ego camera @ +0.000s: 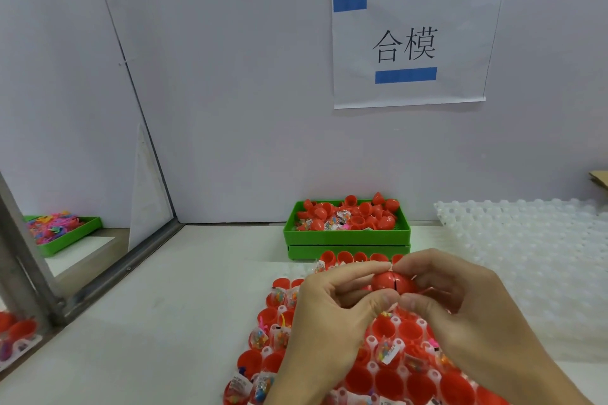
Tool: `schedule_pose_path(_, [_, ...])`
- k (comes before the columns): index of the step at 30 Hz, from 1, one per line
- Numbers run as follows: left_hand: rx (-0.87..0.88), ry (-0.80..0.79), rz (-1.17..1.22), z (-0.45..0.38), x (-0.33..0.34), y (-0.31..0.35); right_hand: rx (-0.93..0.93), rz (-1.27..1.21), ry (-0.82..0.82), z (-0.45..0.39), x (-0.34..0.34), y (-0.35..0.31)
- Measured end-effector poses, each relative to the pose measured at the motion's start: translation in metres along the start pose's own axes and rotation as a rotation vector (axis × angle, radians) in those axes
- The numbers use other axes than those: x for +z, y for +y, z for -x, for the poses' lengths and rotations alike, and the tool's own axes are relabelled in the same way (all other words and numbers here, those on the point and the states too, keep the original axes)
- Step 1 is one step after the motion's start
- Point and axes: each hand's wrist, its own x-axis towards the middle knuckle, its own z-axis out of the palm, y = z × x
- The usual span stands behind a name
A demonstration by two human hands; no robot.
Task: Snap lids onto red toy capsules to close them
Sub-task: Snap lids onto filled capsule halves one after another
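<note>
Now, my hands: both are raised over the tray of capsule halves, fingers curled round one red capsule between them.
Left hand [332,312]: I pinch the capsule from its left side, thumb below, forefinger across the top.
Right hand [460,299]: I grip it from the right, thumb tip meeting my left thumb just under the capsule.
Red capsule [391,283]: round, glossy red, with a dark vertical seam line facing me where the two halves meet; a scrap of clear wrapper pokes out at the top by my fingertips. Whether the halves are fully seated I cannot tell.
Where it is: held in the air above the far part of the white holder tray, touching only my fingers.
White holder tray [371,342]: lies on the table under my hands, its sockets filled with open red capsule halves [408,332]; many on the left hold small wrapped toys [260,339], others near the middle show bare red insides.
Green bin [345,233]: stands at the wall beyond the tray, stacked on a second green bin, heaped with loose red lids [365,209] and a few wrapped toys.
Empty white trays [526,240]: a stack lies to the right of the bin.
Side green tray [65,233]: far left behind the partition, full of bright mixed toys.
Paper sign [411,43]: taped to the wall with blue tape.
</note>
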Motion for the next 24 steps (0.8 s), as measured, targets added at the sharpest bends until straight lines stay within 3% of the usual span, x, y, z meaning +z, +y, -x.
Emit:
schedule_pose_path(10, [0.01,-0.084,0.014,-0.0001,-0.0025,-0.0035,0.004,-0.027,0.02,-0.0002,-0.0028,-0.0029])
schedule_pose_path(24, [0.043,-0.044,-0.014,-0.0016,-0.0038,-0.0012,0.03,-0.068,0.042,-0.0001,0.0033,-0.0036])
